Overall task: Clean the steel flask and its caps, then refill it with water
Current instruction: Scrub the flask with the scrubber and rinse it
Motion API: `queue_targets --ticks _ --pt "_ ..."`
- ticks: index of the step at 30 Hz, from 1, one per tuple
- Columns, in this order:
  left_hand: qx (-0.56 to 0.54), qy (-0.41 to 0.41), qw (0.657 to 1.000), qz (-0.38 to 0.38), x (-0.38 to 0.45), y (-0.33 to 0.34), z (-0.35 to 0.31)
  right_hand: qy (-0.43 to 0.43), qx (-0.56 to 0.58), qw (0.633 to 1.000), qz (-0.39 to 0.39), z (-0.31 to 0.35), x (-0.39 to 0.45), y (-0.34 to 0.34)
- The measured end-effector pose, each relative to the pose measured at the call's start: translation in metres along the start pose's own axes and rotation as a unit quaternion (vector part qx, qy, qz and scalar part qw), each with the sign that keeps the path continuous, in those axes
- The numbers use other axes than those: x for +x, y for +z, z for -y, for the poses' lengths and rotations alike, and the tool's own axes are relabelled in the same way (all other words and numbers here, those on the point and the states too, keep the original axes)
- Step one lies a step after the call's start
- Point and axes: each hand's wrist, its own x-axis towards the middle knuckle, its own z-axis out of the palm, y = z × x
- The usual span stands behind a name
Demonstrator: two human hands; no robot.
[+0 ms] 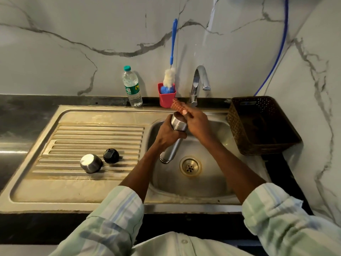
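Left hand [167,134] fingers grip the flask [174,139], mouth tilted down-left; right hand [198,122] holds a scrubber [178,106].

Flask [175,135]: silver steel. Caps: one silver [91,163], one black [111,155]. Scrub pad [178,106]: orange-brown, checked. Brush holder [166,97]: red. Brush handle [173,41]: blue. Basket [262,124]: dark brown, perforated. Bottle cap [127,68]: teal. Sleeves [114,218]: pale green-and-blue stripes. Wall [73,52]: white marble, grey veins.

Both forearms reach up from the bottom of the frame and meet just above centre, sleeves rolled to the elbows. The left hand [167,134] curls its fingers round the flask [174,139]. The right hand [198,122], just right of it, grips a scrubber [178,106].
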Motion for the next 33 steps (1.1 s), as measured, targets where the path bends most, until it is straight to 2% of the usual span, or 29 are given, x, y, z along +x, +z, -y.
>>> queue_targets --ticks 3,5,7,9,10,11,14,16,19,20,22,24,26,28,30,33 --pt "-0.018 -0.012 0.999 -0.026 0.004 -0.002 0.002 -0.110 -0.024 0.993 0.026 0.007 -0.026 0.011" --pt "-0.010 -0.003 1.000 -0.027 0.003 -0.003 0.001 -0.134 -0.032 0.990 0.024 0.003 -0.031 0.017" --pt "-0.012 0.003 1.000 0.021 0.002 -0.001 0.002 -0.044 -0.012 0.999 0.011 0.003 -0.011 0.009" --pt "-0.008 0.006 0.999 0.047 -0.001 0.001 0.003 0.071 0.019 0.997 0.038 0.003 0.010 -0.005" --pt "-0.012 0.012 0.998 0.052 -0.001 0.001 0.002 0.084 0.022 0.995 0.047 0.003 0.013 -0.007" --pt "-0.014 0.015 0.998 0.051 0.000 0.001 0.003 0.067 0.013 0.997 0.044 0.005 0.010 -0.007" --pt "-0.033 0.028 0.999 0.028 0.003 -0.003 0.003 -0.084 -0.047 0.995 0.024 0.009 -0.017 0.008" --pt "-0.029 0.029 0.999 0.020 0.003 -0.006 0.000 -0.101 -0.021 0.995 0.008 0.007 -0.024 0.014" --pt "-0.039 0.016 0.998 0.041 0.002 -0.006 0.002 0.059 0.136 0.989 0.015 0.007 -0.003 0.003" --pt "-0.055 0.009 0.998 0.039 0.001 -0.006 0.003 0.104 0.212 0.971 0.041 0.006 0.004 -0.002" --pt "-0.107 -0.010 0.994 0.030 0.001 -0.008 0.007 0.164 0.366 0.912 0.079 0.007 0.010 -0.009" --pt "-0.167 -0.020 0.985 0.031 0.000 -0.012 0.009 0.194 0.466 0.858 0.097 0.011 0.008 -0.017" --pt "-0.222 -0.030 0.974 0.040 0.000 -0.015 0.007 0.212 0.511 0.825 0.112 0.011 0.005 -0.018" --pt "-0.262 -0.038 0.963 0.040 -0.001 -0.017 0.005 0.224 0.525 0.813 0.113 0.008 0.004 -0.015" --pt "-0.288 -0.047 0.956 0.036 -0.002 -0.017 0.003 0.239 0.514 0.818 0.097 0.001 0.002 -0.008" --pt "-0.345 -0.050 0.937 0.000 -0.003 -0.021 -0.003 0.274 0.476 0.827 0.117 -0.014 -0.014 0.008"
